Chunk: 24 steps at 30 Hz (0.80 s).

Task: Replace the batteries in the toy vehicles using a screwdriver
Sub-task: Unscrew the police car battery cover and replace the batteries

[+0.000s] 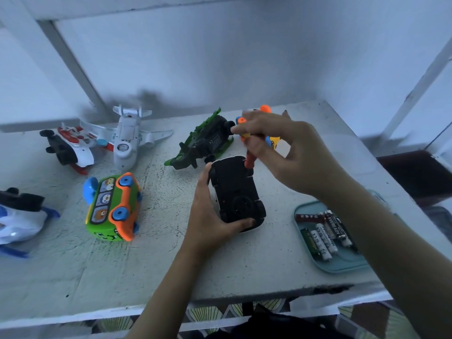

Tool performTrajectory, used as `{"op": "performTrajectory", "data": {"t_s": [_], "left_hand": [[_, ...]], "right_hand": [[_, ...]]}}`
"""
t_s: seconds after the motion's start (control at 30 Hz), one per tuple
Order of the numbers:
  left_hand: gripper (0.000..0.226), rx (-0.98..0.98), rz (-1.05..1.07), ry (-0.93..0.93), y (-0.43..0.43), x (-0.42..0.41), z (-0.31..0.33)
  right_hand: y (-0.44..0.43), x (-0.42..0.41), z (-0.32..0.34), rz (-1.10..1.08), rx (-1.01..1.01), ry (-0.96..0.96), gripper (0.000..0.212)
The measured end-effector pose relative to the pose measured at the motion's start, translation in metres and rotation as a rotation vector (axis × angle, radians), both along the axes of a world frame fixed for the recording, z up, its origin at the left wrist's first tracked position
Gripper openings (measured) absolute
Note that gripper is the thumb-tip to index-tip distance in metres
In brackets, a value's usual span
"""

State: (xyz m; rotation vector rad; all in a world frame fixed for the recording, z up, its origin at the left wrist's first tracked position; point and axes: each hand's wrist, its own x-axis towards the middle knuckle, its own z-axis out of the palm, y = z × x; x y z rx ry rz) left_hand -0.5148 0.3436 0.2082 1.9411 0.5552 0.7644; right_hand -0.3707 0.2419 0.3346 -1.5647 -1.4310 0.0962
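The black car [236,192] lay upside down near the middle of the white worktop [159,265], with its dark underside and a round part facing up. The left hand [208,216] gripped this car: the thumb was curled over the near end and the fingers lay along the left side. The right hand [288,148] was above the far end of the car and pinched an orange screwdriver [250,162] with curled fingers. The screwdriver stood almost upright and its lower end met the underside of the car near the far edge; the tip itself could not be seen clearly. To the right of the car, near the front edge of the worktop, was a teal tray [347,263] holding several batteries [325,233], some white and some black, lying side by side, partly hidden under the right forearm. Just behind the car lay a green toy [203,143], also turned over. More to the left were a white plane [127,138] and, touching its wing, a red and white toy [71,148]. A green and orange bus [112,206] lay on its side to the left of the car, well apart from it. A blue and white toy [19,221] was at the left edge of the view. Behind the right hand an orange and yellow toy [265,108] showed only partly.
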Motion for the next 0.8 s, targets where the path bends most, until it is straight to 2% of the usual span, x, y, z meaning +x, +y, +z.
{"op": "performTrajectory", "data": {"t_s": [0.1,0.23,0.53,0.6,0.8], "left_hand": [[0.121,0.008,0.016,0.008,-0.001,0.000,0.000],[0.121,0.020,0.030,0.016,0.000,0.000,0.000],[0.122,0.039,0.058,0.045,0.001,0.000,-0.001],[0.122,0.041,0.067,0.049,0.000,0.000,-0.002],[0.122,0.040,0.078,0.053,-0.002,0.000,-0.001]], "right_hand": [[0.001,-0.005,-0.002,-0.039,0.080,0.039,0.018],[0.003,-0.009,-0.006,-0.130,0.153,-0.042,0.027],[-0.008,-0.005,-0.009,-0.051,0.033,-0.039,0.028],[-0.009,-0.007,-0.010,-0.087,0.088,-0.026,0.023],[-0.009,-0.012,-0.015,-0.245,0.202,-0.099,0.031]]}}
